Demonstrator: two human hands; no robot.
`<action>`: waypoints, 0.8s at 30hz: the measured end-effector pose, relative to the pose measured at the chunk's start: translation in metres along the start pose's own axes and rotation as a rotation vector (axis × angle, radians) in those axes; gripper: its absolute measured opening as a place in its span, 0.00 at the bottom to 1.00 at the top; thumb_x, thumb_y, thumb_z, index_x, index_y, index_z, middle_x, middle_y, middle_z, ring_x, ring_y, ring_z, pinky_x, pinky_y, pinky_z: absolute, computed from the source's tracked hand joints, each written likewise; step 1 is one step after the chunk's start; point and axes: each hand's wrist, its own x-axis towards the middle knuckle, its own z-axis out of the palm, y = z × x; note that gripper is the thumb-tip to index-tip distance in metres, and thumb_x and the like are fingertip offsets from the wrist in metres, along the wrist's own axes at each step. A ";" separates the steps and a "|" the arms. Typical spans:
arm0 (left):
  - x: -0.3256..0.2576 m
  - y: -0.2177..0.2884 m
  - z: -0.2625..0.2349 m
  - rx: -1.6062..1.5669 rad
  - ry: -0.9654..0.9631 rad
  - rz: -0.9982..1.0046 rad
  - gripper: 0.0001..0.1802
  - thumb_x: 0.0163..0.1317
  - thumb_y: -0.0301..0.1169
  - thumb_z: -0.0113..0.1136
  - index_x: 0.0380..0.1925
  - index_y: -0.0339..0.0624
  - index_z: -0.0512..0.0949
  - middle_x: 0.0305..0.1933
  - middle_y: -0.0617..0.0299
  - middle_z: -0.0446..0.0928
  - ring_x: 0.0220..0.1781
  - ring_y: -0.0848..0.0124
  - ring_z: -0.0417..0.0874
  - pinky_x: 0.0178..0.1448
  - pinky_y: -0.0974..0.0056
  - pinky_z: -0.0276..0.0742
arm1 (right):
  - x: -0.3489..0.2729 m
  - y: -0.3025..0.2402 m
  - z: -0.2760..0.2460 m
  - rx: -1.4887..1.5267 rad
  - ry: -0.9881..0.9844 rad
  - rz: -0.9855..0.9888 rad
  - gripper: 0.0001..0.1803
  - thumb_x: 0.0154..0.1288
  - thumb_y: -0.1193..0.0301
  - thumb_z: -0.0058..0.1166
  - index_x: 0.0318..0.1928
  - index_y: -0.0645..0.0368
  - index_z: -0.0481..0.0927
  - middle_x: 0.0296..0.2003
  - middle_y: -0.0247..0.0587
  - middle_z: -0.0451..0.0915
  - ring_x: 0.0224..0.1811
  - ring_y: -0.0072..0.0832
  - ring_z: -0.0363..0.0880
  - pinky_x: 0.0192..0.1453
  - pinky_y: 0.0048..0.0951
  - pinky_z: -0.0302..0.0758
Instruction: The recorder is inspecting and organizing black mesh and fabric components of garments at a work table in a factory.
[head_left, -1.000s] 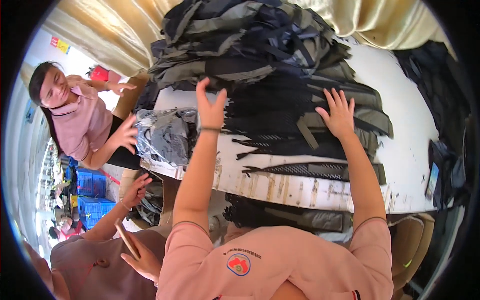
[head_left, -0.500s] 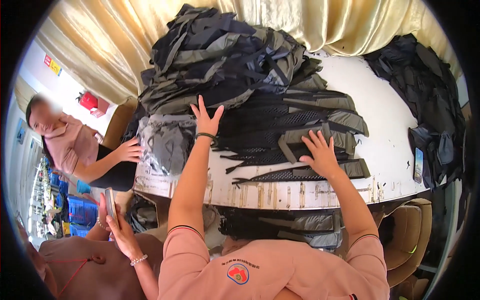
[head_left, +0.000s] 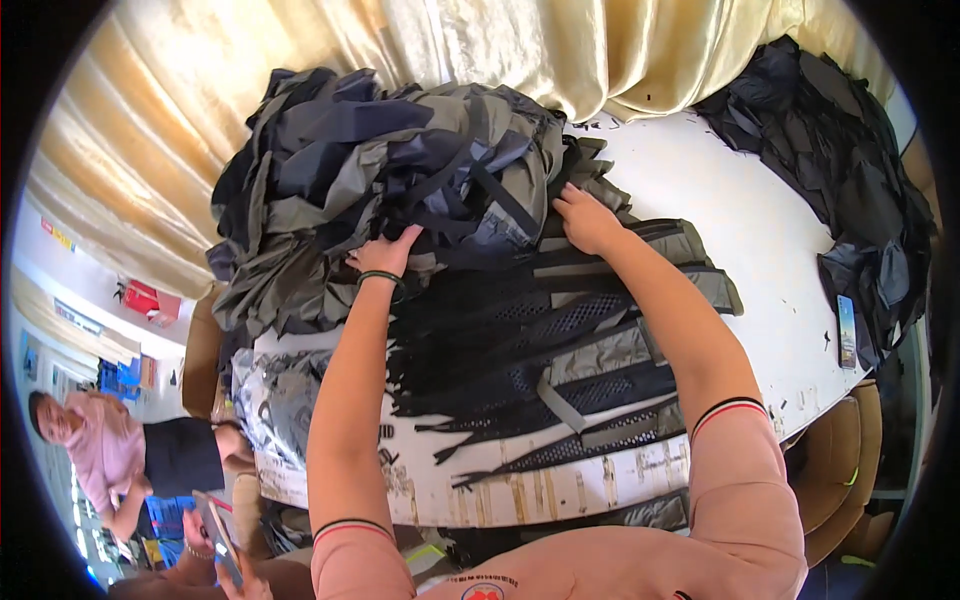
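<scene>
Reaching out over the white table (head_left: 700, 190), the left hand (head_left: 385, 253) and the right hand (head_left: 585, 220) both press on a big soft heap of grey and dark blue cloth pieces (head_left: 400, 170) with floppy straps. Both hands lie flat with fingers spread, gripping nothing that I can see. Just below the heap, flat black mesh strips (head_left: 540, 370) with tiny holes and grey bands lie on the table's scratched front part.

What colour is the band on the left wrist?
Dark green, almost black; the wristband shows in the head view, just below the left hand.
</scene>
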 end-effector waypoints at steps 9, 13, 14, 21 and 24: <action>0.062 0.025 0.011 -0.163 -0.083 0.008 0.55 0.45 0.72 0.48 0.62 0.38 0.66 0.65 0.35 0.62 0.71 0.32 0.43 0.69 0.33 0.27 | 0.051 0.002 0.036 -0.270 -0.367 0.125 0.32 0.65 0.57 0.36 0.65 0.61 0.61 0.65 0.49 0.62 0.70 0.43 0.55 0.70 0.59 0.46; 0.079 0.054 -0.002 -0.248 -0.041 -0.100 0.51 0.49 0.68 0.50 0.63 0.39 0.65 0.70 0.38 0.54 0.72 0.33 0.32 0.70 0.33 0.25 | 0.020 -0.019 0.003 -0.090 -0.472 0.180 0.38 0.68 0.47 0.33 0.69 0.61 0.54 0.66 0.48 0.61 0.71 0.45 0.53 0.69 0.62 0.45; 0.077 0.068 -0.004 -0.328 -0.019 -0.112 0.51 0.49 0.67 0.51 0.63 0.39 0.64 0.70 0.39 0.54 0.73 0.34 0.31 0.70 0.35 0.24 | 0.008 -0.017 0.001 -0.128 -0.464 0.168 0.43 0.67 0.40 0.32 0.70 0.61 0.50 0.67 0.48 0.60 0.70 0.44 0.55 0.69 0.59 0.49; 0.054 0.093 -0.026 -0.546 -0.073 -0.134 0.52 0.51 0.62 0.56 0.68 0.37 0.55 0.75 0.47 0.42 0.74 0.46 0.18 0.72 0.47 0.16 | -0.018 -0.032 -0.045 -0.040 -0.601 0.066 0.36 0.64 0.42 0.42 0.54 0.63 0.74 0.56 0.47 0.71 0.61 0.42 0.67 0.60 0.49 0.63; 0.039 0.110 -0.020 -0.653 -0.015 -0.052 0.52 0.50 0.63 0.54 0.62 0.27 0.62 0.71 0.43 0.54 0.76 0.50 0.30 0.73 0.47 0.17 | -0.004 0.015 0.004 -0.108 -0.126 0.142 0.35 0.59 0.41 0.47 0.51 0.59 0.77 0.56 0.47 0.72 0.64 0.43 0.63 0.63 0.55 0.59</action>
